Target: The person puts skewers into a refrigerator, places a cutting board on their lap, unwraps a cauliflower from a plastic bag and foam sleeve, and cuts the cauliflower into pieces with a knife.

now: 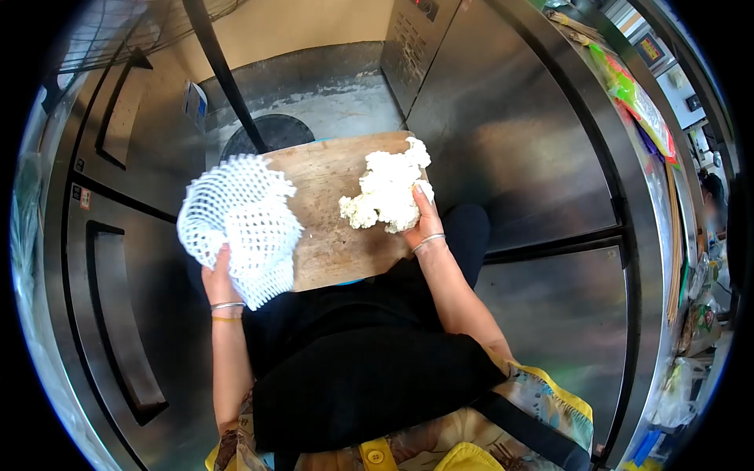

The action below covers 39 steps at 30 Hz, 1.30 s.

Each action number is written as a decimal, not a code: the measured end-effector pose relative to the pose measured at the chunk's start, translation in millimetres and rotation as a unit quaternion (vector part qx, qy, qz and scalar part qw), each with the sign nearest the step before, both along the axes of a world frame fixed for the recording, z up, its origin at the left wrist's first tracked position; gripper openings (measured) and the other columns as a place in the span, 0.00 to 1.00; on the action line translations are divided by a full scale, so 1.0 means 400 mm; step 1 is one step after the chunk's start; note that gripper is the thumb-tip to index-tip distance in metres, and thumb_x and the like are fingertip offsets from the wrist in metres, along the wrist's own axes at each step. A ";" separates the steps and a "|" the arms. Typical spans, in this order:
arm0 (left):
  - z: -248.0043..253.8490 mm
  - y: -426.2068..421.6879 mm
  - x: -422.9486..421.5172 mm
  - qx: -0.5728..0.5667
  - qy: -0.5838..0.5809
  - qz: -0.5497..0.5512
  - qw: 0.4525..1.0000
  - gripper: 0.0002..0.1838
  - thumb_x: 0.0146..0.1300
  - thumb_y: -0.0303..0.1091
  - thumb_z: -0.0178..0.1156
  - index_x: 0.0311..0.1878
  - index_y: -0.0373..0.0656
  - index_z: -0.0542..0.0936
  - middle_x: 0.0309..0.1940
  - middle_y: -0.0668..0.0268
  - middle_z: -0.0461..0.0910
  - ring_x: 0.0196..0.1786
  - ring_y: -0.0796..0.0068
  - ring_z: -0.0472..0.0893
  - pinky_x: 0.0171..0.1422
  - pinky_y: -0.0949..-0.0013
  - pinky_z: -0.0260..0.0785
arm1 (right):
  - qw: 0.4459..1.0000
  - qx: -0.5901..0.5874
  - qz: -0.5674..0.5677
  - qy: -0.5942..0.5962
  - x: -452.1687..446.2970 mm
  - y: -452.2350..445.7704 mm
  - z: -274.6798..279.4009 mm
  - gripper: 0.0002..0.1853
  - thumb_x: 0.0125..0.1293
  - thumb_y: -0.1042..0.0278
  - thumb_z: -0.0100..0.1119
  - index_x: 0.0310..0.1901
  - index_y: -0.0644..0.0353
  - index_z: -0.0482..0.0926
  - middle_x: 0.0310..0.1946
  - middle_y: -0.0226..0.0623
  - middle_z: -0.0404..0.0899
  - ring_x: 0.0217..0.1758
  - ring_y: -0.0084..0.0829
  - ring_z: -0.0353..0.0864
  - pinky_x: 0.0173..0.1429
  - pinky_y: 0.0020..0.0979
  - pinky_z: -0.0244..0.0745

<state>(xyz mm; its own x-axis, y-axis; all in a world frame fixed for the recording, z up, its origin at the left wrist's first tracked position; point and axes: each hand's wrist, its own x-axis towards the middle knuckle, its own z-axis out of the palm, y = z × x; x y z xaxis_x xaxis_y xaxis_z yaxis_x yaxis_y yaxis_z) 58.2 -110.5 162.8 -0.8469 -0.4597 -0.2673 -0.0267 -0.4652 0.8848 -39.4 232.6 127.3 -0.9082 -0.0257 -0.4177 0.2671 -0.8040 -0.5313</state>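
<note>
My left hand [217,280] is closed on a white foam net [245,212], which spreads over the left end of a wooden cutting board [314,243]. Its fingers are partly hidden behind the mesh. On the right, my right hand [424,220] grips a white cauliflower [390,184] from its lower right side, with the thumb showing on top. The cauliflower is over the right part of the board; whether it rests on the wood I cannot tell. The board lies in front of my knees, with a bit of blue showing beneath its edge.
Steel cabinet doors stand close on the left [118,282] and right [518,141]. A black pole [224,74] rises from a round dark base [271,132] beyond the board. Packets [636,98] and plastic bags [677,392] lie along the right-hand counter. Another person is partly visible at far right.
</note>
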 end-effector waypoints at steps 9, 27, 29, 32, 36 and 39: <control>0.021 -0.018 0.022 0.146 0.121 -0.041 0.981 0.23 0.68 0.36 0.47 0.63 0.36 0.63 0.60 0.60 0.69 0.62 0.63 0.70 0.65 0.58 0.63 | 0.981 0.173 0.083 -0.026 0.009 -0.097 -0.099 0.27 0.58 0.60 0.66 0.57 0.61 0.68 0.50 0.35 0.76 0.52 0.28 0.75 0.53 0.30 0.72; 0.093 0.108 0.004 0.157 0.112 -0.108 0.975 0.28 0.63 0.31 0.53 0.65 0.34 0.60 0.63 0.59 0.64 0.66 0.64 0.64 0.69 0.60 0.55 | 0.721 0.622 0.069 0.297 0.109 -0.045 0.142 0.38 0.52 0.64 0.69 0.63 0.63 0.61 0.63 0.46 0.62 0.66 0.41 0.62 0.67 0.36 0.59; 0.077 0.116 0.013 0.188 0.116 -0.153 0.963 0.28 0.65 0.32 0.51 0.67 0.34 0.58 0.65 0.58 0.62 0.67 0.62 0.62 0.70 0.58 0.54 | 0.690 0.592 0.119 0.398 0.133 -0.097 0.253 0.41 0.51 0.65 0.70 0.65 0.62 0.58 0.65 0.47 0.58 0.68 0.42 0.58 0.67 0.37 0.58; 0.101 0.159 0.029 0.094 0.088 -0.240 0.962 0.41 0.59 0.40 0.59 0.69 0.34 0.51 0.68 0.57 0.57 0.69 0.58 0.59 0.71 0.56 0.52 | 0.759 0.490 0.180 0.389 0.139 -0.140 0.294 0.44 0.53 0.66 0.68 0.68 0.62 0.52 0.65 0.44 0.60 0.67 0.35 0.61 0.66 0.34 0.61; 0.201 0.221 0.020 -0.028 0.171 -0.323 0.930 0.66 0.38 0.59 0.72 0.71 0.38 0.41 0.70 0.56 0.50 0.72 0.58 0.53 0.73 0.56 0.46 | 0.897 0.290 0.199 0.268 0.126 -0.163 0.233 0.24 0.64 0.69 0.57 0.59 0.65 0.66 0.49 0.32 0.75 0.51 0.20 0.72 0.56 0.26 0.69; 0.160 0.204 0.024 -0.005 0.199 -0.298 0.934 0.55 0.45 0.46 0.72 0.70 0.37 0.48 0.66 0.54 0.59 0.67 0.58 0.62 0.70 0.58 0.53 | 0.918 0.260 0.161 0.252 0.142 -0.181 0.241 0.17 0.66 0.67 0.55 0.53 0.65 0.72 0.44 0.31 0.78 0.46 0.20 0.74 0.51 0.25 0.71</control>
<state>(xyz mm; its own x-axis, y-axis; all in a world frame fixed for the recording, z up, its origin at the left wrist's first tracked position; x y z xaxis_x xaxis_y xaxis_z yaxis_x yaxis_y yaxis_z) 68.0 -28.9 226.8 -0.9845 0.1233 0.1251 0.0543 -0.4636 0.8844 17.5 160.1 223.7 -0.9698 -0.2429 0.0206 0.0621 -0.3280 -0.9426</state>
